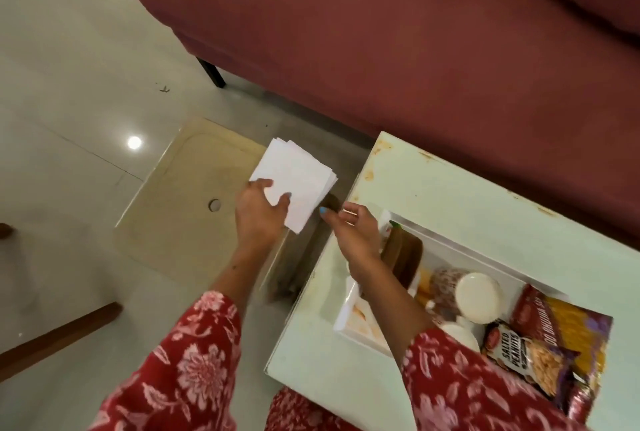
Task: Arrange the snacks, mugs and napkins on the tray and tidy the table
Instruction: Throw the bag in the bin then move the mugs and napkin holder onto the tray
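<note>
My left hand (258, 214) grips a stack of white napkins (296, 181), held in the air left of the pale green table (450, 188), over the floor. My right hand (349, 228) hovers just right of the stack, fingers loosely apart, touching nothing that I can see. On the table lies a white tray (349, 321). In it are a patterned mug (446, 283) with a white lid-like disc (479, 297), a salted peanuts packet (510, 354), a larger red and yellow snack bag (568, 333) and a brown item (403, 252). My right forearm hides part of the tray.
A dark red sofa (381, 32) runs along the far side, close to the table. A beige panel with a round hole (187, 195) lies on the tiled floor to the left. A wooden furniture leg (59, 337) crosses the lower left.
</note>
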